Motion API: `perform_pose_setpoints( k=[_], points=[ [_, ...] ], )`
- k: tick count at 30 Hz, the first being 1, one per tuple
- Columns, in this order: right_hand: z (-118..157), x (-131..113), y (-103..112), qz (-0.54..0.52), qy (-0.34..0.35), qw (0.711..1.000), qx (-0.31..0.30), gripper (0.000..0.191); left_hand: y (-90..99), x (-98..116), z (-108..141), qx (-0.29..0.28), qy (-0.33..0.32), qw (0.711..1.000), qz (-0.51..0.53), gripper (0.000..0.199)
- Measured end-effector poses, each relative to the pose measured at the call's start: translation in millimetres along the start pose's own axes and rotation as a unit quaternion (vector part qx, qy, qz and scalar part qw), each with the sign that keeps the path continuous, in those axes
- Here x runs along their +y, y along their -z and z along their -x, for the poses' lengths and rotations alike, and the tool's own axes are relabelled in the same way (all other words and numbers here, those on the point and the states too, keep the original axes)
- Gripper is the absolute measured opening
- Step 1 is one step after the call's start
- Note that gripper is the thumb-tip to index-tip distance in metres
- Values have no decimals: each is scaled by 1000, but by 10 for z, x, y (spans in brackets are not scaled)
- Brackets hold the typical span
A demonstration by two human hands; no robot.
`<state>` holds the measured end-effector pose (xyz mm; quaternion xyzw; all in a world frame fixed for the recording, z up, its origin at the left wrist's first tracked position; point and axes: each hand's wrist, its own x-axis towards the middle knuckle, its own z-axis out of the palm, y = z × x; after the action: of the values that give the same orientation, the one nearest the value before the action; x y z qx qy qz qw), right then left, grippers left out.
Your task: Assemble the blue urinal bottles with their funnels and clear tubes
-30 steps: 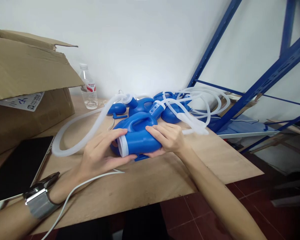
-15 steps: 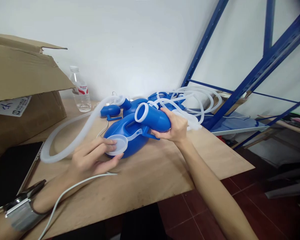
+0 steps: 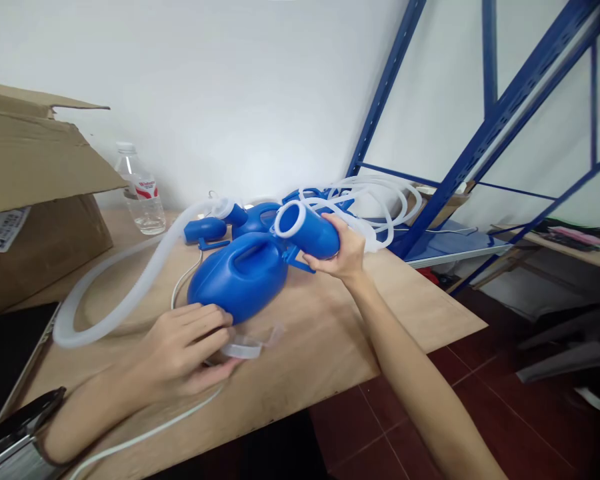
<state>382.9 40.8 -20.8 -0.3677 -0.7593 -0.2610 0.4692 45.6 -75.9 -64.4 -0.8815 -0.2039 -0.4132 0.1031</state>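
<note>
In my right hand (image 3: 341,252), a blue plastic urinal funnel (image 3: 316,235) is gripped by its closed end, its wide, white-rimmed mouth tilted up to the left. A blue clip (image 3: 298,261) sticks out beneath it. The blue urinal bottle (image 3: 240,273), with a built-in handle, lies on the table just left of the funnel; whether the two are joined is hidden. Between the fingers and thumb of my left hand (image 3: 193,343) is a translucent cap (image 3: 244,348) with a strap, blurred by motion, close in front of the bottle.
Behind lie more blue bottles (image 3: 257,219), another blue funnel (image 3: 206,230) and coiled clear hoses (image 3: 380,190). A thick hose (image 3: 145,283) loops at left near a water bottle (image 3: 144,200), a cardboard box (image 3: 45,247) and a dark flat device (image 3: 10,360). Blue shelving (image 3: 445,180) stands right.
My left hand has drawn the cap down and toward me, and its strap has come away from the funnel. My right hand still holds the funnel. The view has shifted slightly right.
</note>
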Motion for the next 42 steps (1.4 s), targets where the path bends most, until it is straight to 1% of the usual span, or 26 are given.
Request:
perform_pose_setpoints(
  k=[3,6,8,9,11,12,13,15,16,17,18,19,20,21,22,24,26,31,36,39,42],
  points=[
    [-30,-246,-2,-19,44,998,-41,90,21,10,-56,-33,-40,998,-29,16],
    [-41,-457,1,-46,80,993,-79,90,35,-4,-72,-43,-40,997,-44,14],
    [-31,-561,-13,-67,104,989,-83,88,39,-20,-70,-46,-46,997,-36,14],
    [-23,-602,-25,-75,111,988,-82,86,40,-28,-70,-47,-47,997,-28,23],
    [-2,-663,-57,-87,112,986,-83,84,35,-35,-76,-35,-46,998,-13,52],
    [8,-685,-74,-90,109,986,-85,84,31,-35,-82,-22,-43,999,-11,59],
    [17,-702,-92,-92,110,986,-84,84,28,-32,-88,-1,-41,999,-12,56],
    [31,-728,-123,-102,126,985,-63,85,27,-25,-100,56,-20,998,-24,35],
    [34,-739,-136,-111,142,983,-46,84,32,-23,-104,89,3,995,-34,28],
    [37,-751,-146,-121,158,980,-31,83,42,-24,-105,122,30,991,-46,27],
    [38,-764,-155,-130,173,976,-19,82,57,-28,-104,150,60,985,-59,31],
    [39,-777,-161,-137,185,973,-13,82,76,-35,-102,167,86,980,-71,41],
    [40,-790,-165,-140,196,970,-11,81,96,-44,-97,168,104,977,-80,53],
    [42,-803,-167,-139,207,968,-13,81,116,-54,-89,155,113,978,-87,64],
    [44,-813,-169,-137,216,967,-15,80,132,-64,-79,134,113,980,-90,69],
    [51,-825,-170,-130,233,963,-18,79,151,-81,-52,93,102,987,-88,69],
    [58,-826,-168,-129,244,961,-20,80,152,-98,-20,75,97,989,-80,65],
    [54,-802,-136,-119,262,957,-27,82,147,-149,52,35,130,990,-39,60],
    [21,-768,-108,-104,284,953,-28,83,150,-157,65,39,139,989,-29,57],
    [10,-727,-123,-88,277,957,-13,79,127,-116,18,41,161,985,-33,57],
    [17,-669,-141,-75,261,962,-18,76,115,-70,-60,82,166,983,-8,58]
  ],
)
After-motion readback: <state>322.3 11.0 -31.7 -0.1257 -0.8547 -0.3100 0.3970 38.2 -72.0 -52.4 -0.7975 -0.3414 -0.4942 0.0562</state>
